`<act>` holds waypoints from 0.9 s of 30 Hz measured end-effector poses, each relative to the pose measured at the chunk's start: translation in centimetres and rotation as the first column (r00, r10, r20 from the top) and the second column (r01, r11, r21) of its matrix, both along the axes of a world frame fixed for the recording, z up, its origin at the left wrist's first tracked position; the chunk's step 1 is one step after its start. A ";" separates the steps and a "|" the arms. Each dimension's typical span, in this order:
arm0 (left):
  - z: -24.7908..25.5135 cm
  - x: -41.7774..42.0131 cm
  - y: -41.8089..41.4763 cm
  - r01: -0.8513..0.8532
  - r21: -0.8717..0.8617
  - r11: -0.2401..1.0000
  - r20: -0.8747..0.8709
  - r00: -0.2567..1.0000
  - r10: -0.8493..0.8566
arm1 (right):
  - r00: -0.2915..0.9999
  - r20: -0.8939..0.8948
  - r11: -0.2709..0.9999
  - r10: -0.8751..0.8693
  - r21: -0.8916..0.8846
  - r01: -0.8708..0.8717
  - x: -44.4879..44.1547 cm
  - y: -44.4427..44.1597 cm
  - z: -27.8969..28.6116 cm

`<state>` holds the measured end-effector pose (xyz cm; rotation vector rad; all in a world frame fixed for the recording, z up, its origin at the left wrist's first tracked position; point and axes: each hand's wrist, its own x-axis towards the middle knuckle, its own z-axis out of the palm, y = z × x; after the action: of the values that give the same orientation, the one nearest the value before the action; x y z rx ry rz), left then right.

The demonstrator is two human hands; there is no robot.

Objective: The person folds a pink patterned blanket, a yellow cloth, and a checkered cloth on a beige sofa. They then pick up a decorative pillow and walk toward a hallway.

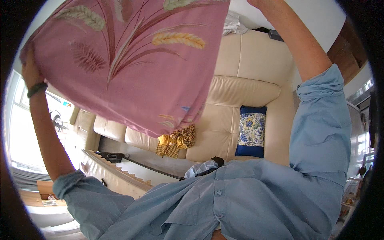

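A pink cloth (141,72) printed with wheat ears and long leaves hangs spread out in the air before me. Its left edge is gripped by my left hand (30,67), raised at the far left with a dark band on the wrist. My right arm reaches up toward the top edge of the view. Only a sliver of my right hand (254,2) shows there, to the right of the cloth, and its fingers are cut off. The cloth's lower edge droops in folds over part of a cream leather sofa (214,132), and its upper edge lies out of view.
On the sofa lie a crumpled yellow checked cloth (177,142) and a blue floral cushion (252,132). A table (117,171) with a scalloped cover edge stands at lower left, a black tray-like object (110,156) by it. A fan (56,120) is near the bright window.
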<state>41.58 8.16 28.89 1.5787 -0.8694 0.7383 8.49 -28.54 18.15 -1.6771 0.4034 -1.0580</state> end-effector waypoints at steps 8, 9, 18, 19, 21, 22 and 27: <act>-12.2 -17.0 3.1 0.620 0.145 0.771 -0.367 0.758 -0.539 | 0.948 -0.277 0.967 0.160 0.235 -0.094 -8.9 -5.5 -13.1; -14.3 -19.8 2.9 0.788 0.259 0.559 -0.403 0.614 -0.678 | 0.946 -0.261 0.961 0.191 0.245 -0.126 -11.0 -6.6 -16.6; -43.8 -40.9 -9.9 0.917 0.387 -0.093 -0.783 0.274 -0.558 | 0.584 -0.779 0.974 -0.228 -0.190 0.126 -30.7 -11.9 -48.6; -46.6 -42.6 -10.4 0.929 0.359 -0.094 -0.800 0.254 -0.544 | 0.524 -0.786 0.944 -0.328 -0.282 0.169 -31.3 -10.3 -49.9; -50.5 -46.8 -12.2 0.925 0.323 -0.200 -0.825 0.172 -0.538 | 0.441 -0.798 0.911 -0.412 -0.343 0.230 -39.7 -12.3 -55.8; -52.1 -48.5 -12.2 0.912 0.341 -0.227 -0.851 0.197 -0.486 | 0.392 -0.811 0.901 -0.434 -0.388 0.195 -39.7 -11.6 -57.2; -57.2 -56.1 -13.5 0.825 0.285 -0.488 -0.937 0.133 -0.323 | 0.123 -0.938 0.926 -0.325 -0.289 0.242 -40.8 -10.0 -58.9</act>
<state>-14.51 -5.34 -28.35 1.3896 -1.9047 -1.6467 -32.30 -38.49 -40.80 -2.2358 1.6413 0.0227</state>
